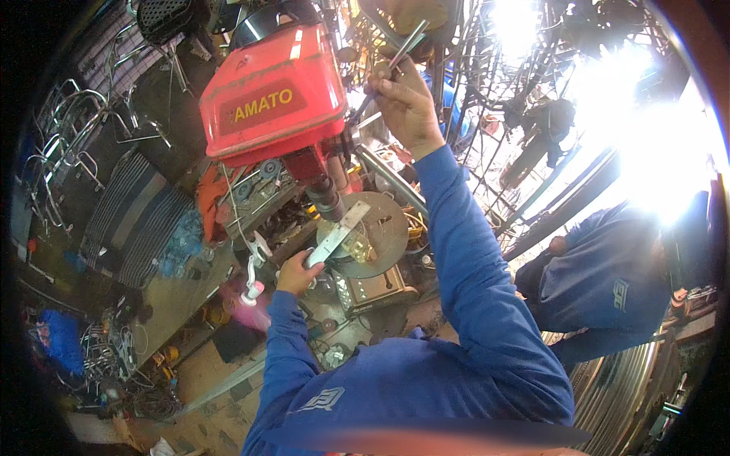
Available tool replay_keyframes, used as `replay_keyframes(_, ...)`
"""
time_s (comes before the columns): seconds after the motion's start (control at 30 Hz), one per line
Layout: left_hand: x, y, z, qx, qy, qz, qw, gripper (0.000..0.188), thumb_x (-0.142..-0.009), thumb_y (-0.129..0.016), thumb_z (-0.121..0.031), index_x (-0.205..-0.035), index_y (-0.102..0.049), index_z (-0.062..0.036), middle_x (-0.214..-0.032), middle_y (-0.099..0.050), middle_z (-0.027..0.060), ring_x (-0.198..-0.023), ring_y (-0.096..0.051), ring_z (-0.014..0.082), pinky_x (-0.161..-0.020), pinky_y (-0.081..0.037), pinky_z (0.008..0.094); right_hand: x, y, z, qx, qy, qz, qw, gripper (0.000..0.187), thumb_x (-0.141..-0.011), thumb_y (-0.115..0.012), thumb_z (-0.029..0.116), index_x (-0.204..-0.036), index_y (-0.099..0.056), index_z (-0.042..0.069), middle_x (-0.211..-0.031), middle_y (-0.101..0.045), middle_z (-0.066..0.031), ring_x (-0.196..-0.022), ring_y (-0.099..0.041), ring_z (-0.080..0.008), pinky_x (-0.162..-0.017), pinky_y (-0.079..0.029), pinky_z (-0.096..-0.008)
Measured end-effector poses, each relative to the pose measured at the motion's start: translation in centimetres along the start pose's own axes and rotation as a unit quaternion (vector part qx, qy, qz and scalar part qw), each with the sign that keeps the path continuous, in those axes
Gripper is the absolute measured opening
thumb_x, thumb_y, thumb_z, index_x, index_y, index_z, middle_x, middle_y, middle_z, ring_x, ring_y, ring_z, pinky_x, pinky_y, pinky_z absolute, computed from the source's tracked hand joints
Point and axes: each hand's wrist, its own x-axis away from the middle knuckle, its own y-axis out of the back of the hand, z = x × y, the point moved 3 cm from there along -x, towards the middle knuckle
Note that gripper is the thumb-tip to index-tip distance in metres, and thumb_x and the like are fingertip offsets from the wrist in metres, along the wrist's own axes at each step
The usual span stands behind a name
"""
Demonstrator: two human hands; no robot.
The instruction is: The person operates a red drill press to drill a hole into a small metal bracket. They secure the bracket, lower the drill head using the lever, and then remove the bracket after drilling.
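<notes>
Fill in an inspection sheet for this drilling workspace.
Surface: round drill-press table, with a brassy, unclear piece over it.
Things in hand: flat metal bar over the table; metal rod, possibly the feed lever, beside the red drill-press head.
Clutter: orange cloth and blue plastic bag to the left.
Hands: left hand grips the bar; right hand, raised, grips the rod.
Cables: pale cord near the cloth.
Surroundings: chrome tubular frames left; another person right.
</notes>
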Motion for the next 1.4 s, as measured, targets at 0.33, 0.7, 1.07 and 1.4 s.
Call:
replay_keyframes(0.33, 0.6, -0.2, -1.7, -0.095, 0.035, -0.01, 0.995, 0.062, -0.083, -0.067, -0.058, -0.112, -0.068, -0.0042, -0.098, -0.071, 0.0225, -0.093, -0.067, 0.0414, -0.08, -0.052, 0.0489, 0.0, 0.5, 0.0, 0.043, 0.013, 0.076, 0.996, 0.047, -0.078, -0.067, 0.003, -0.121, -0.048, 0.007, -0.094, -0.046, -0.001, -0.091, -0.051, -0.0178, -0.093, -0.042, -0.0372)
replay_keyframes(0.7, 0.8, 0.1, -2.7, -0.079, 0.051, -0.016, 0.995, 0.057, -0.081, -0.067, -0.057, -0.108, -0.069, -0.0074, -0.086, -0.071, 0.0215, -0.084, -0.068, 0.0411, -0.075, -0.052, 0.0494, 0.2, 0.0, -0.1, 0.045, 0.028, 0.04, 0.998, 0.057, -0.072, -0.069, 0.009, -0.124, -0.045, 0.009, -0.097, -0.046, -0.0011, -0.093, -0.05, -0.0174, -0.091, -0.04, -0.0341)
replay_keyframes(1.07, 0.7, 0.6, -2.9, -0.075, 0.063, 0.036, 0.995, 0.054, -0.085, -0.068, -0.052, -0.113, -0.067, -0.006, -0.09, -0.071, 0.0221, -0.084, -0.069, 0.0399, -0.072, -0.053, 0.048, 1.2, 0.2, 0.4, 0.017, 0.002, -0.008, 1.0, 0.07, -0.074, -0.069, 0.005, -0.136, -0.036, 0.008, -0.1, -0.045, -0.0026, -0.094, -0.049, -0.0161, -0.086, -0.044, -0.0281)
replay_keyframes(1.4, 0.3, 0.6, -2.1, 0.007, 0.042, 0.042, 0.998, 0.052, -0.083, -0.071, -0.051, -0.103, -0.069, -0.0036, -0.088, -0.07, 0.019, -0.083, -0.067, 0.0392, -0.071, -0.051, 0.0472, 3.0, 6.6, 2.1, 0.052, 0.022, 0.005, 0.998, 0.062, -0.092, -0.038, 0.023, -0.146, -0.036, -0.008, -0.14, -0.05, -0.0247, -0.125, -0.054, -0.037, -0.106, -0.044, -0.0517)
